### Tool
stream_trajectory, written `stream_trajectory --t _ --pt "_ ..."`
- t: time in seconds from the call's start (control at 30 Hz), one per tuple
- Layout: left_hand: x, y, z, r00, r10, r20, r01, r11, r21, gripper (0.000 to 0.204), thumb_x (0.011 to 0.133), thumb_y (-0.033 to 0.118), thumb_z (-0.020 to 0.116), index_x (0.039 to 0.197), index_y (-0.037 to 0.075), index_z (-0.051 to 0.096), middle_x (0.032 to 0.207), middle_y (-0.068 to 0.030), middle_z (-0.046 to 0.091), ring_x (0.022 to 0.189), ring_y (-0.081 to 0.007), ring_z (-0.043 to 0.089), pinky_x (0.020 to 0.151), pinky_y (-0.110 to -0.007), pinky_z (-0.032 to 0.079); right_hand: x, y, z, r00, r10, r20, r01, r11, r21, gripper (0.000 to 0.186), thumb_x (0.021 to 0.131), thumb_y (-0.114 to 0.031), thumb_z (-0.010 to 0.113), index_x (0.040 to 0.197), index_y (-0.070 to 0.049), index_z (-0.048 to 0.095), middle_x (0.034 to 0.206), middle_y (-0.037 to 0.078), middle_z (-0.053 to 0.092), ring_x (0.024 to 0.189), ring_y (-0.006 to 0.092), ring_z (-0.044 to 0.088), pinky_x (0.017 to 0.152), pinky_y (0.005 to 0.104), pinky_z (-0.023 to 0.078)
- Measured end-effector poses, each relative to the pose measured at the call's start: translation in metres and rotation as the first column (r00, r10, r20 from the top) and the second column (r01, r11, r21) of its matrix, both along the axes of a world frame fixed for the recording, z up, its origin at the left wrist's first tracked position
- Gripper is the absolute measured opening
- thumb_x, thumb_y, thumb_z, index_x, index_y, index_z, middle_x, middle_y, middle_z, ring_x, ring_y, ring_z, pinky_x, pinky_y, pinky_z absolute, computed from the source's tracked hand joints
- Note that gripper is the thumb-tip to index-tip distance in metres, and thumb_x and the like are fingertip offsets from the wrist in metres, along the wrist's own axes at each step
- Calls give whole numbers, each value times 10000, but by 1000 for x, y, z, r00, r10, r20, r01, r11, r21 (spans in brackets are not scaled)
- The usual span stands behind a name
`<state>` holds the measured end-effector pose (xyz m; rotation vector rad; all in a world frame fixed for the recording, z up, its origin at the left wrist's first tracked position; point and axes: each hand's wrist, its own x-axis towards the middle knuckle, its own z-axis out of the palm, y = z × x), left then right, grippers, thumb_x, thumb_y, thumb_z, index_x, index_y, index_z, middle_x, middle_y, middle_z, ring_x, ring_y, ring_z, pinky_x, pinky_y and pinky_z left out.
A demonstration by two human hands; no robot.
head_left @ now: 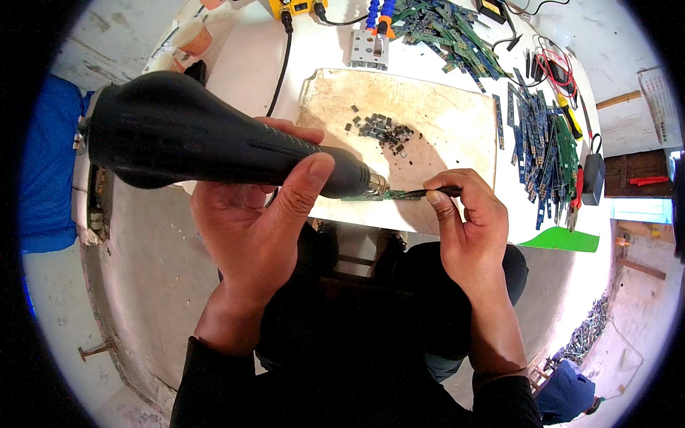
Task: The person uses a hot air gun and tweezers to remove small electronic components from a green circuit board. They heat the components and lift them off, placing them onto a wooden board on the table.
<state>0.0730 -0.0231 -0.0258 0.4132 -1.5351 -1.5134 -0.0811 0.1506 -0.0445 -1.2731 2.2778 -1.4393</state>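
Observation:
My left hand (257, 221) is wrapped round a black hot-air gun (214, 139), its metal nozzle pointing right and down. Under the nozzle lies a narrow green circuit board strip (364, 197), near the front edge of the table. In my right hand (474, 221) is a pair of black tweezers (439, 192), pinched between thumb and fingers. The tweezers' tips reach left to the strip, close to the nozzle; whether they grip a part there is too small to tell. Just beyond, small black chips (385, 130) lie scattered in a heap on a stained, cream-coloured board (453, 114).
Piles of circuit board strips (546, 153) cover the table's right side, with another heap (457, 36) at the back. A metal block (369, 50), a yellow device (296, 7) with black cables, a paper cup (191, 37) and a black power adapter (594, 178) stand around.

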Motion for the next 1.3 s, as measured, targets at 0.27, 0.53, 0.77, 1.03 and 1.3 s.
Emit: stream_trajectory --t 0.27,0.53,0.77,1.03,1.3 --pt "0 0 1 1000 -5 -1 5 1000 -2 320 907 -31 800 1190 4 653 1163 -161 727 1072 -202 728 929 -326 637 -1 1 3 1000 25 12 -25 1000 14 123 929 86 682 1025 10 688 965 149 700 843 263 700 762 300 535" --pt "2 -1 0 1000 -5 1 5 1000 -11 321 911 -18 800 1196 9 654 1166 -159 729 1070 -200 729 923 -322 637 1 0 3 1000 14 9 -14 1000 18 121 926 92 681 1015 10 687 962 142 703 817 255 695 739 301 533" --pt "2 0 2 1000 -11 28 10 1000 13 326 911 -14 802 1203 11 657 1167 -166 735 1062 -199 735 915 -320 636 1 -1 2 1000 1 -15 -1 1000 9 129 926 91 680 1022 6 695 962 145 709 803 256 695 722 303 531" --pt "3 1 3 995 2 98 1 999 -32 327 956 69 775 1227 -6 610 1157 -176 710 1068 -229 714 940 -350 607 0 -1 0 1000 -8 -27 8 1000 9 132 922 92 684 1022 7 696 961 149 711 821 262 706 730 306 536" --pt "4 1 5 994 -4 108 6 1000 -20 336 956 74 776 1233 -13 605 1160 -183 715 1051 -218 716 938 -347 609 1 -1 0 1000 -12 -22 12 1000 1 126 923 88 691 1021 9 696 963 153 715 833 260 717 740 308 545"
